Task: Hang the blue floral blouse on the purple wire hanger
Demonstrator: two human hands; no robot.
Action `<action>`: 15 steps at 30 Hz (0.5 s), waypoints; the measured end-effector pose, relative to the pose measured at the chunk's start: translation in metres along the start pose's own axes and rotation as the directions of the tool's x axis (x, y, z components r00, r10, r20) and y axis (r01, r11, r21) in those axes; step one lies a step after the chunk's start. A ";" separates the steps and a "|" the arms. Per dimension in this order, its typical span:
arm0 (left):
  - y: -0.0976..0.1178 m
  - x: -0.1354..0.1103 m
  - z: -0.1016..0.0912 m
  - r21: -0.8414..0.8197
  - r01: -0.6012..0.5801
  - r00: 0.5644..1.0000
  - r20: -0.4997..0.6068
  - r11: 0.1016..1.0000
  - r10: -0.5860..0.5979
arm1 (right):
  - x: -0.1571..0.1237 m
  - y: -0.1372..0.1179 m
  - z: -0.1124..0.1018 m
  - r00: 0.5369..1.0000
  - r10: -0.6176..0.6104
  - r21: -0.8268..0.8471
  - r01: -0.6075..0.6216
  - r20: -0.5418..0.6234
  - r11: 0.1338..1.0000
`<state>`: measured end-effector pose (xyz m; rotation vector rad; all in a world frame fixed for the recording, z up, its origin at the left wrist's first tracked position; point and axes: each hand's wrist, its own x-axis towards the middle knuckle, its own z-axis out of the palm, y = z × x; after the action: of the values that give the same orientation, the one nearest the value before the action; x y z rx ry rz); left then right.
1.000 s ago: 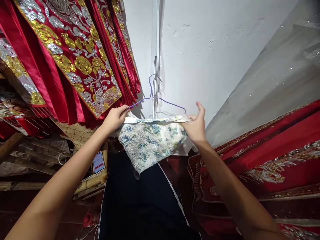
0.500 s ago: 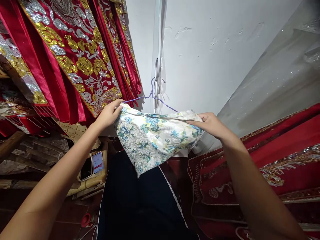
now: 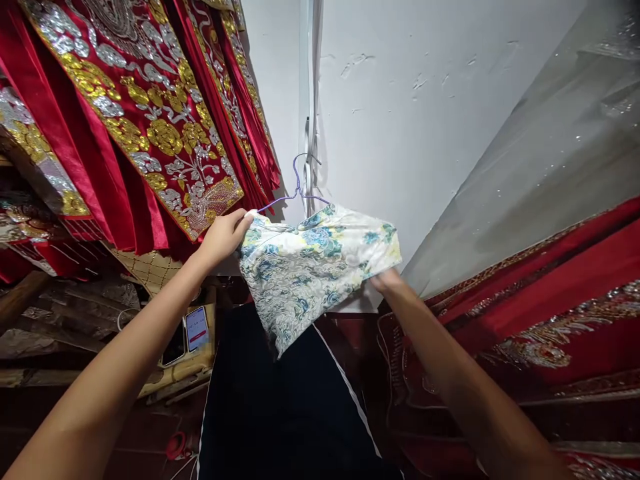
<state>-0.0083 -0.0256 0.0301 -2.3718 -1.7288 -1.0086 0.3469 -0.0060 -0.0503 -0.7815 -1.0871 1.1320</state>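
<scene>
One hand (image 3: 225, 235), the left, pinches a floral garment (image 3: 320, 263) partly covering its hanger (image 3: 299, 192); the right hand's (image 3: 390, 280) grip is hidden.

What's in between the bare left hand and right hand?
In the head view, a white fabric garment with blue-green flowers lies between left hand and right hand, with a thin purple hanger above.

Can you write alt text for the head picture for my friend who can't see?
A left hand holds one end of a flowery garment partly over a purple hanger; the right hand, partly hidden, is under the other end. Red cloth with gold and silver sparkles hangs at left, with a white wall behind.
</scene>
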 end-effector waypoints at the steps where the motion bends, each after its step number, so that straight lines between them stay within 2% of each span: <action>1: -0.001 -0.002 0.001 -0.013 0.000 1.000 0.006 1.000 0.000 | 0.003 -0.005 -0.008 1.000 0.010 0.021 -0.010 0.006 1.000; 3: 0.000 -0.002 0.003 -0.035 0.001 1.000 0.011 0.999 -0.001 | 0.008 -0.024 -0.022 0.998 0.030 0.065 -0.033 0.046 0.997; 5: 0.002 0.001 0.005 -0.059 0.017 1.000 0.001 0.998 -0.017 | 0.009 -0.050 -0.025 0.995 0.011 0.077 -0.019 0.103 0.997; 9: 0.009 0.012 0.004 -0.116 0.086 0.996 0.000 0.989 -0.087 | 0.000 -0.096 0.003 0.970 -0.102 0.072 0.087 0.222 0.994; 11: 0.010 0.016 0.002 -0.125 0.136 0.991 0.012 0.983 -0.136 | -0.011 -0.107 0.022 0.930 -0.104 0.072 0.083 0.352 0.994; 12: 0.010 0.016 0.002 -0.137 0.156 0.988 0.020 0.978 -0.154 | -0.018 -0.109 0.029 0.888 -0.079 0.058 0.059 0.453 0.997; 13: 0.011 0.015 0.002 -0.166 0.163 0.987 0.028 0.972 -0.161 | -0.026 -0.110 0.035 0.813 -0.031 0.020 0.024 0.582 1.000; 14: 0.013 0.013 0.002 -0.218 0.156 0.988 0.035 0.964 -0.152 | -0.033 -0.110 0.040 0.691 0.043 -0.048 -0.013 0.722 0.999; 15: 0.015 0.009 0.003 -0.285 0.133 0.991 0.043 0.949 -0.126 | -0.040 -0.108 0.043 0.532 0.138 -0.143 -0.033 0.836 0.989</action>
<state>0.0076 -0.0220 0.0373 -2.4682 -1.8836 -1.3418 0.3374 -0.0753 0.0511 -0.3173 -1.9638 1.6129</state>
